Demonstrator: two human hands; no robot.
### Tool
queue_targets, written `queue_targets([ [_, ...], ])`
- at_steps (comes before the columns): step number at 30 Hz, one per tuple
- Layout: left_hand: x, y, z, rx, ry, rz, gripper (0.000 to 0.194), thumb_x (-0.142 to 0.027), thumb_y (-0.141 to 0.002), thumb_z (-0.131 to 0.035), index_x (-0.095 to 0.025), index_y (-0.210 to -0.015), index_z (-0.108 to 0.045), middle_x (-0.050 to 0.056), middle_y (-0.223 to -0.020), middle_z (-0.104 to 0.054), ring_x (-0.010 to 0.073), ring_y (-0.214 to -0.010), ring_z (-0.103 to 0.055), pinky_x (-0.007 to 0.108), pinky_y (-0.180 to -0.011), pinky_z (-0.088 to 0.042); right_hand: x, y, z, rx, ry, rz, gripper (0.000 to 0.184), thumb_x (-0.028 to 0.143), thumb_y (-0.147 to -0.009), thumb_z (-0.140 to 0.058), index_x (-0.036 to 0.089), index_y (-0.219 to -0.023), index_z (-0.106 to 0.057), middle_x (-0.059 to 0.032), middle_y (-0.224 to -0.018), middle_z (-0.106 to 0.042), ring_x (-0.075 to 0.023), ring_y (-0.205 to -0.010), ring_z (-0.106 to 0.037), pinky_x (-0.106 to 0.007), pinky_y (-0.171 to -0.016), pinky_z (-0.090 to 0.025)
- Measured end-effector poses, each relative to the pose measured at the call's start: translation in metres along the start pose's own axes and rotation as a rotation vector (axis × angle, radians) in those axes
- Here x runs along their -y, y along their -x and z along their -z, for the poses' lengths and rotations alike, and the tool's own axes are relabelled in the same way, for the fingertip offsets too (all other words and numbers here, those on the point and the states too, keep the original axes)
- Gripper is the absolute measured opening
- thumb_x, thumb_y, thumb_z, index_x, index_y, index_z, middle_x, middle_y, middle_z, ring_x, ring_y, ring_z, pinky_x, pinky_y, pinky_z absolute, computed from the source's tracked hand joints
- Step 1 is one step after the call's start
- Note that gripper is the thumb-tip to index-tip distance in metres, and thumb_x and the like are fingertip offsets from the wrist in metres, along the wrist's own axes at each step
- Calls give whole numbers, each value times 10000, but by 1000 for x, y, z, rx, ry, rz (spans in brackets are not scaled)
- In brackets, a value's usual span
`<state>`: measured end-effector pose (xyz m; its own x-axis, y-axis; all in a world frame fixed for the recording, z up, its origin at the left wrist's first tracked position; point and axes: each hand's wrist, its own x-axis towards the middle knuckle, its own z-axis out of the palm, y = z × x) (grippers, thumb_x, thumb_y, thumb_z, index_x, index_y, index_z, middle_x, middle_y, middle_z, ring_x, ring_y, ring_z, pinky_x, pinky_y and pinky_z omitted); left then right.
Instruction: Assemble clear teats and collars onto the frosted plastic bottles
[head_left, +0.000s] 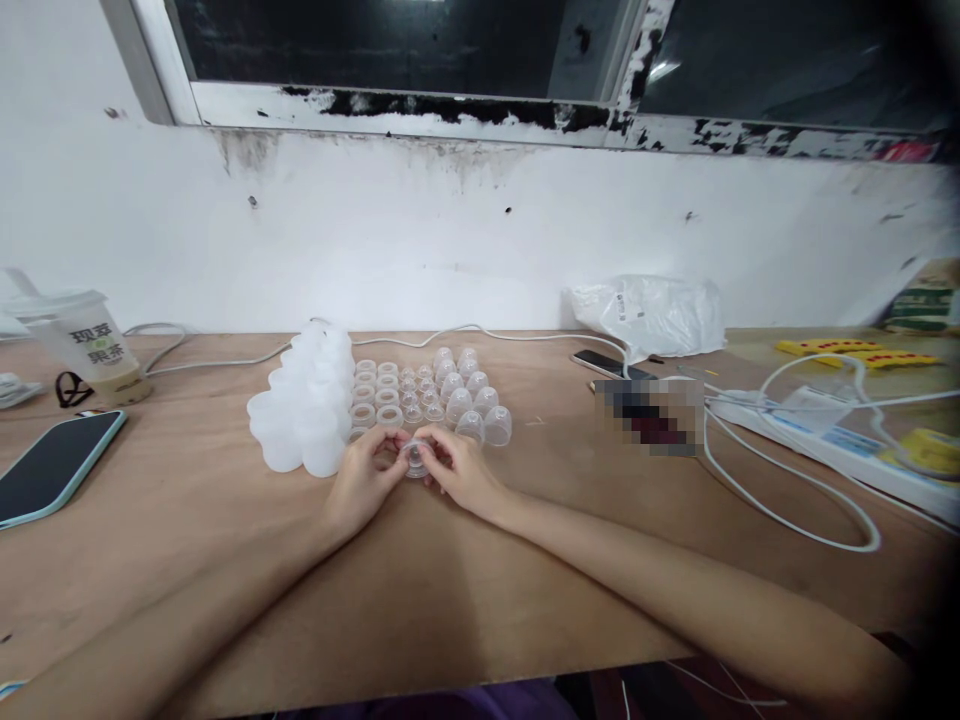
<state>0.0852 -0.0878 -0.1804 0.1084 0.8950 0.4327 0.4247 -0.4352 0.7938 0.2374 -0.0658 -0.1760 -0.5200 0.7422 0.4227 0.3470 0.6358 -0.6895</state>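
Both hands meet at the middle of the table, gripping one small clear plastic piece [416,462] with a round rim. My left hand [367,475] pinches it from the left with thumb and fingers. On the other side my right hand [461,470] does the same. Just beyond them stand rows of clear rings [388,395], small clear domed pieces [424,390] and larger clear domes [471,425]. White rounded cups or shells [300,420], grouped in rows, lie left of the rings. Fingers partly cover the held piece, so its full shape is hidden.
A drink cup [105,350] and a phone [60,465] are at the left. Along the wall runs a white cable [217,362]. To the right are a plastic bag [652,315], a dark phone [611,365], a power strip [810,430] and looped cables [795,545].
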Motion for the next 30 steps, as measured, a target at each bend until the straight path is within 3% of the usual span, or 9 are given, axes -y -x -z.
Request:
queue_targets([
  [5,-3,-1,0,53,-12,26,138,-259,-727,-472,-156,-815,-497,8,-768,-557,97,-649,-535,199,-572,-450,-1,-1,-1,-30,134,106,110,173,-798,-366,171,-814,-475,7,-679,-504,-91,-608,-471,-208,-593,-374],
  [12,-3,1,7,74,-186,5,97,-235,-728,-448,-177,-804,-435,-9,-739,-539,94,-592,-524,199,-529,-419,5,-1,0,-53,87,119,151,177,-788,-394,186,-918,-470,-21,-870,-540,-109,-778,-495,-234,-715,-379],
  [20,-5,1,13,173,-402,-34,135,-287,-730,-452,-199,-821,-405,-31,-648,-530,120,-557,-492,229,-521,-370,-2,0,-5,-63,82,64,144,140,-728,-446,193,-859,-468,-9,-825,-543,-112,-748,-510,-235,-672,-394],
  [30,1,-4,9,178,-454,-35,106,-231,-716,-460,-197,-793,-396,-19,-643,-517,125,-552,-478,228,-507,-341,-4,-2,-4,-29,183,25,164,146,-681,-489,193,-833,-454,5,-749,-525,-100,-629,-461,-218,-589,-361],
])
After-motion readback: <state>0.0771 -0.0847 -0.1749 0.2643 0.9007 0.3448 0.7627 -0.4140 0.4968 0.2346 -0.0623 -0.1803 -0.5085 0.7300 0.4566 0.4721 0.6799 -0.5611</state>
